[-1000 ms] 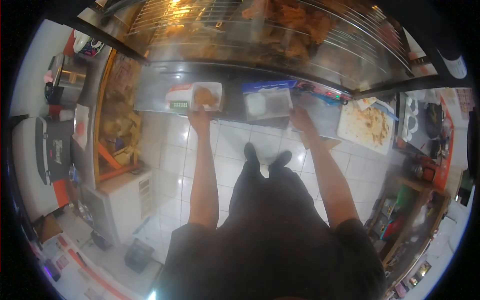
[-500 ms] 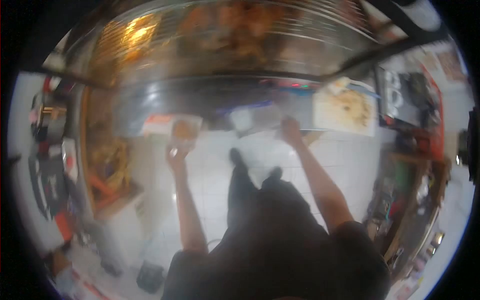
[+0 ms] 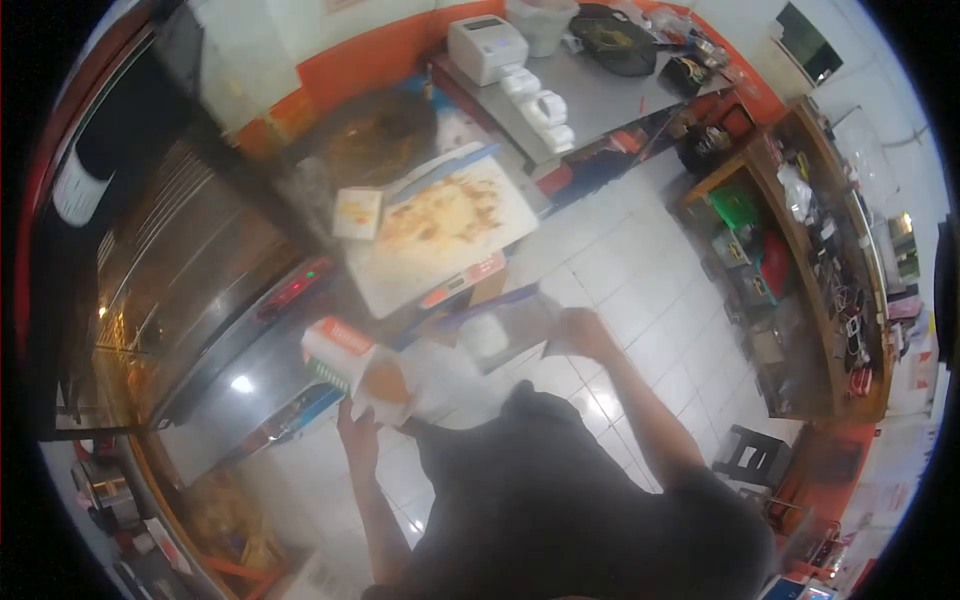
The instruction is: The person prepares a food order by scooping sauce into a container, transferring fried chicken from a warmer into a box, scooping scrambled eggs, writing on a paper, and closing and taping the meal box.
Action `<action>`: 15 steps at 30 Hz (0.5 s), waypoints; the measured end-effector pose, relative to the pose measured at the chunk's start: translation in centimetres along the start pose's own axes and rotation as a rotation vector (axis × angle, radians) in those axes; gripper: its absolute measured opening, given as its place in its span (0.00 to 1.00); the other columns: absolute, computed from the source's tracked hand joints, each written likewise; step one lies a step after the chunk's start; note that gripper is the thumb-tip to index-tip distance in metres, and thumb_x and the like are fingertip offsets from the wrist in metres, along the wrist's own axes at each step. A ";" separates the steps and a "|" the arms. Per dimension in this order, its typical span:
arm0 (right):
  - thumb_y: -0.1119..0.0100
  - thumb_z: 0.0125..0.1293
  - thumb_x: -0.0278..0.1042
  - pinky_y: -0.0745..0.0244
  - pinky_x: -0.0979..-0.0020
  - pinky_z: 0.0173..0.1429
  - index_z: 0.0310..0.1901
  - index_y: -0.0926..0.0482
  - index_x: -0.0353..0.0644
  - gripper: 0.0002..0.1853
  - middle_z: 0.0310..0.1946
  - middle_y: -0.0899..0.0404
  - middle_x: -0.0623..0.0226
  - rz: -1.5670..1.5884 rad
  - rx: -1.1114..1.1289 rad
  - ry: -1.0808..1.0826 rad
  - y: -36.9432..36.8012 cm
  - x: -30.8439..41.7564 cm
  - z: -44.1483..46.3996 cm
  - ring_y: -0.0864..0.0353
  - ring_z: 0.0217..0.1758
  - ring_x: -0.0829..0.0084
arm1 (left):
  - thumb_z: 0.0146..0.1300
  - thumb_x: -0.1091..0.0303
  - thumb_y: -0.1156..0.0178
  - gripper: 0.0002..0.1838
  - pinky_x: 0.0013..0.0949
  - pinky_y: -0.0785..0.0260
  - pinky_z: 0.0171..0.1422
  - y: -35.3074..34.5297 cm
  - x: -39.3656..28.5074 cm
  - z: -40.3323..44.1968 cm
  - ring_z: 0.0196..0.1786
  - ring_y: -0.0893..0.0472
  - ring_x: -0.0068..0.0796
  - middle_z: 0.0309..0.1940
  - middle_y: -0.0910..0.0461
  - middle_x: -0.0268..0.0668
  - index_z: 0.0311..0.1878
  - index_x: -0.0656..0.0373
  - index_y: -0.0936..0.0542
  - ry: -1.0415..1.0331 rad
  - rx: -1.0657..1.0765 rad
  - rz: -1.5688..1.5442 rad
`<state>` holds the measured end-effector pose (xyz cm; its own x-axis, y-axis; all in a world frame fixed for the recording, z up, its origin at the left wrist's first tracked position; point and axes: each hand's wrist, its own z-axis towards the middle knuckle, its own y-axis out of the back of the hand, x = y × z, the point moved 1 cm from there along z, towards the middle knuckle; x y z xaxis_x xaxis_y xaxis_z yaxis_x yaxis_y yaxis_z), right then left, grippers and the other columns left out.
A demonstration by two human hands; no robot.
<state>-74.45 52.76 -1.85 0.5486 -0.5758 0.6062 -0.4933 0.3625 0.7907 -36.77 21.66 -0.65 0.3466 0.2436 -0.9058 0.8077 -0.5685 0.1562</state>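
Low in front of me, my left hand (image 3: pixel 360 430) is closed on a white carton with orange and green print (image 3: pixel 338 345) and a small see-through bag or cup of orange-brown sauce (image 3: pixel 386 382); blur hides which. My right hand (image 3: pixel 582 335) grips the side of a clear plastic bag (image 3: pixel 530 325) with a purple edge and something white inside. The bag hangs open-looking between both hands, its contents too smeared to name. Beyond them lies a white cutting board (image 3: pixel 400 265), stained brown, bearing a blue-edged knife (image 3: pixel 450 168) and a small printed card or packet (image 3: pixel 357 212).
A glass-fronted warming cabinet (image 3: pixel 170 270) stands at left above a metal ledge (image 3: pixel 215 385). Across the back runs a steel counter (image 3: pixel 600 95) with a white printer (image 3: pixel 487 50) and paper rolls (image 3: pixel 540 105). A wooden shelf (image 3: pixel 800 280) and black stool (image 3: pixel 752 455) are at right.
My view has swung to the right, bringing the cutting board and back counter closer to the middle. Both hands keep hold of their items, which now sit nearer together in front of my body.
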 end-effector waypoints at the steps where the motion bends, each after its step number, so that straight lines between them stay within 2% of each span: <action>1: 0.51 0.69 0.34 0.24 0.47 0.49 0.37 0.19 0.33 0.13 0.36 0.19 0.39 -0.105 0.059 -0.099 3.4 -3.2 -0.5 0.19 0.43 0.39 | 0.69 0.74 0.43 0.28 0.36 0.20 0.51 -3.9 -1.7 0.0 0.58 0.21 0.38 0.60 0.28 0.50 0.71 0.68 0.36 -0.037 0.089 0.009; 2: 0.50 0.68 0.34 0.24 0.49 0.45 0.36 0.20 0.33 0.13 0.33 0.19 0.40 0.000 -0.119 -0.041 7.3 -5.6 -1.5 0.18 0.40 0.40 | 0.68 0.74 0.43 0.29 0.35 0.21 0.51 -7.7 -4.0 0.2 0.58 0.21 0.37 0.60 0.27 0.51 0.71 0.68 0.35 -0.071 0.179 0.019; 3: 0.51 0.69 0.35 0.24 0.51 0.43 0.35 0.20 0.32 0.14 0.32 0.19 0.39 -0.095 -0.044 -0.059 10.2 -9.9 -1.7 0.17 0.39 0.40 | 0.69 0.74 0.42 0.27 0.33 0.19 0.48 -10.8 -2.9 1.6 0.55 0.19 0.35 0.60 0.26 0.48 0.70 0.67 0.35 -0.154 0.185 0.118; 5: 0.49 0.73 0.40 0.25 0.52 0.42 0.35 0.20 0.28 0.19 0.32 0.19 0.36 -0.070 -0.127 -0.236 17.0 -14.9 -2.1 0.17 0.39 0.41 | 0.71 0.73 0.41 0.26 0.32 0.17 0.45 -18.2 -3.5 3.7 0.52 0.16 0.33 0.60 0.25 0.46 0.69 0.66 0.34 -0.245 0.192 0.194; 7: 0.49 0.73 0.40 0.25 0.52 0.41 0.35 0.20 0.28 0.20 0.31 0.20 0.36 -0.082 -0.184 -0.297 23.0 -18.9 -2.0 0.17 0.39 0.41 | 0.71 0.74 0.41 0.24 0.31 0.18 0.46 -26.4 -7.3 4.2 0.49 0.16 0.31 0.59 0.24 0.44 0.68 0.65 0.31 -0.263 0.354 0.032; 8: 0.48 0.73 0.41 0.26 0.52 0.41 0.35 0.20 0.28 0.20 0.31 0.20 0.37 -0.076 -0.245 -0.358 25.8 -20.7 -1.4 0.17 0.38 0.41 | 0.71 0.74 0.41 0.24 0.31 0.18 0.46 -30.1 -9.1 4.5 0.49 0.16 0.31 0.59 0.24 0.44 0.68 0.65 0.31 -0.272 0.350 0.011; 10: 0.49 0.73 0.41 0.26 0.52 0.42 0.35 0.20 0.28 0.20 0.30 0.21 0.37 -0.078 -0.262 -0.346 30.6 -25.5 0.5 0.17 0.38 0.40 | 0.71 0.75 0.41 0.22 0.30 0.18 0.46 -37.2 -12.4 6.2 0.50 0.17 0.32 0.58 0.23 0.42 0.67 0.64 0.30 -0.180 0.398 0.074; 11: 0.49 0.73 0.41 0.26 0.52 0.42 0.35 0.20 0.29 0.20 0.30 0.21 0.37 -0.061 -0.261 -0.364 32.0 -28.1 1.2 0.18 0.38 0.40 | 0.69 0.77 0.41 0.21 0.33 0.18 0.45 -41.0 -11.1 8.6 0.52 0.17 0.33 0.57 0.21 0.43 0.64 0.65 0.27 -0.541 0.269 0.308; 12: 0.49 0.73 0.41 0.26 0.52 0.42 0.35 0.20 0.29 0.20 0.30 0.21 0.37 -0.074 -0.256 -0.364 33.5 -29.3 2.6 0.18 0.38 0.40 | 0.69 0.77 0.41 0.21 0.33 0.18 0.45 -44.4 -13.0 9.5 0.52 0.17 0.33 0.57 0.21 0.43 0.64 0.65 0.27 -0.534 0.269 0.296; 14: 0.49 0.73 0.42 0.27 0.53 0.42 0.34 0.19 0.29 0.20 0.29 0.20 0.39 -0.123 -0.381 -0.433 36.8 -30.6 5.6 0.17 0.36 0.42 | 0.67 0.79 0.39 0.20 0.35 0.19 0.48 -51.8 -17.7 11.0 0.54 0.18 0.32 0.52 0.18 0.45 0.61 0.66 0.25 -0.382 0.348 0.279; 15: 0.48 0.73 0.41 0.27 0.54 0.41 0.34 0.19 0.29 0.20 0.28 0.19 0.41 -0.088 -0.360 -0.463 37.5 -34.9 7.5 0.16 0.35 0.45 | 0.67 0.79 0.39 0.20 0.35 0.19 0.48 -55.6 -17.2 13.1 0.54 0.18 0.32 0.52 0.18 0.45 0.61 0.66 0.25 -0.368 0.348 0.266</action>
<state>-117.14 80.95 6.06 0.1851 -0.8457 0.5006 -0.1546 0.4780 0.8646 -93.89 38.78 1.03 0.2773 -0.1979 -0.9402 0.4894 -0.8130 0.3155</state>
